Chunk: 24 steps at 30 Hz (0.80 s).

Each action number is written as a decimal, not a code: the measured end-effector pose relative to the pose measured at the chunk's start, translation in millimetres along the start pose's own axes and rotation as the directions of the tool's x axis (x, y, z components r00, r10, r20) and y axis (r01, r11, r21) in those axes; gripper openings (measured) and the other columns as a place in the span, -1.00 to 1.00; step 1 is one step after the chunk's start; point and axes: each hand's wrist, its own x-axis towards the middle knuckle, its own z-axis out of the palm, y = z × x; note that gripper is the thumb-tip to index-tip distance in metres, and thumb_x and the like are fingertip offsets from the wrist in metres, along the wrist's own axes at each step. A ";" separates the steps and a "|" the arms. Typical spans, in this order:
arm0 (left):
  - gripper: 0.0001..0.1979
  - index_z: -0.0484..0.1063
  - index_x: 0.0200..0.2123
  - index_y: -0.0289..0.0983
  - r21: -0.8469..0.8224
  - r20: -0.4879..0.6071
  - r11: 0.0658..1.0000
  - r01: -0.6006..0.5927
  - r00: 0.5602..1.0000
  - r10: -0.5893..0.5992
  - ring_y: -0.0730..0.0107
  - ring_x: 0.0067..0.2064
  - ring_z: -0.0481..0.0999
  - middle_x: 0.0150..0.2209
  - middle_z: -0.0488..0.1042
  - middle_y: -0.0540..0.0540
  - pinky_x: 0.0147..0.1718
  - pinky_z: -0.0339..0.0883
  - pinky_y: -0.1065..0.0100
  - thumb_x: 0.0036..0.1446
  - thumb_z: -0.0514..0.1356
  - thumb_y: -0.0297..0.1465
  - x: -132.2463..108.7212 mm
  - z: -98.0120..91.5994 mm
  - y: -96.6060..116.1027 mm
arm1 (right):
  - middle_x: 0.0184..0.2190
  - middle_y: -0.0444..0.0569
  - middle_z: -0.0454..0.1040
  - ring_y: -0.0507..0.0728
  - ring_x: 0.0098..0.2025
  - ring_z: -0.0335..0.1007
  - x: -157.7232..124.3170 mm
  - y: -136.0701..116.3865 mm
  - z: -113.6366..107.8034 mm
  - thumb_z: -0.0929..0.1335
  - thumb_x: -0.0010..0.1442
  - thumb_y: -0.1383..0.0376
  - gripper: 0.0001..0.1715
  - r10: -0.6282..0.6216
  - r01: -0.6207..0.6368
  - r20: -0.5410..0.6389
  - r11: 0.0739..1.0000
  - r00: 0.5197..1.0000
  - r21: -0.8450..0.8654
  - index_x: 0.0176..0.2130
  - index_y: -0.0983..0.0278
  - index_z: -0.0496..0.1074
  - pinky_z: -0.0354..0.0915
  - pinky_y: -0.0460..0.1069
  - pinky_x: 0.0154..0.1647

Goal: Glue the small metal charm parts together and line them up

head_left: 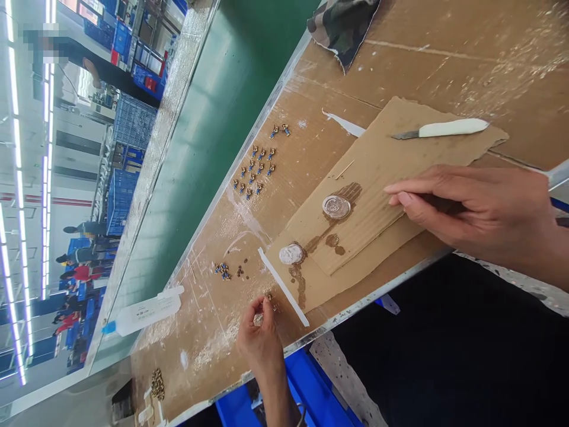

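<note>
My left hand (263, 338) is closed at the near edge of the workbench, thumb and forefinger pinching a small gold-coloured figure (268, 296). Above the cardboard sheet (377, 154), my right hand (475, 213) has its thumb and forefinger drawn together; whatever lies between the tips, if anything, is too small to make out. Two round caps with whitish paste, one (336, 207) and another (291, 254), rest on the cardboard amid wet brown stains. Near them lies a thin wooden stick (344, 170). Beyond my left hand sit a cluster of blue-and-gold figures (223, 271) and several tiny brown pieces (242, 270).
Rows of blue-and-gold figures (253, 169) stand near a green belt (222, 118). A white-handled craft knife (453, 128) lies on the cardboard. Around are a camouflage cloth (342, 29), a white bottle (146, 311), a gold heap (157, 384) and blue bins (311, 385). People work beyond.
</note>
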 end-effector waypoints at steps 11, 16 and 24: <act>-0.73 0.52 -0.45 -0.21 0.109 0.107 0.983 -0.148 0.985 0.137 0.12 -0.28 0.52 -0.40 0.56 -0.15 -0.21 0.29 0.18 -0.04 0.14 -0.17 13.4 -6.5 3.1 | -0.46 -0.14 0.54 -0.03 -0.46 0.46 6.1 4.6 2.2 0.29 0.24 0.38 -0.87 -0.233 0.229 -0.164 0.972 0.959 -0.046 -0.23 0.23 0.44 0.28 -0.13 -0.53; -0.71 0.53 -0.43 -0.22 0.068 0.079 0.982 -0.176 0.982 0.171 0.14 -0.26 0.53 -0.40 0.56 -0.13 -0.20 0.33 0.18 -0.02 0.14 -0.16 7.1 -13.0 4.5 | -0.44 -0.14 0.54 -0.03 -0.47 0.45 4.3 8.5 0.9 0.31 0.21 0.41 -0.83 -0.251 0.260 -0.212 0.965 0.944 0.017 -0.19 0.22 0.44 0.28 -0.12 -0.54; -0.83 0.53 -0.33 -0.21 -0.484 -0.281 0.828 -0.281 0.947 0.157 0.31 -0.27 0.55 -0.33 0.57 -0.03 -0.10 0.42 0.24 -0.02 0.32 -0.29 -70.2 -6.4 6.7 | -0.33 -0.09 0.52 -0.03 -0.32 0.45 -12.8 -31.9 0.9 0.33 0.19 0.46 -0.74 -0.372 0.404 -0.158 0.857 0.915 0.320 -0.12 0.22 0.44 0.37 -0.15 -0.28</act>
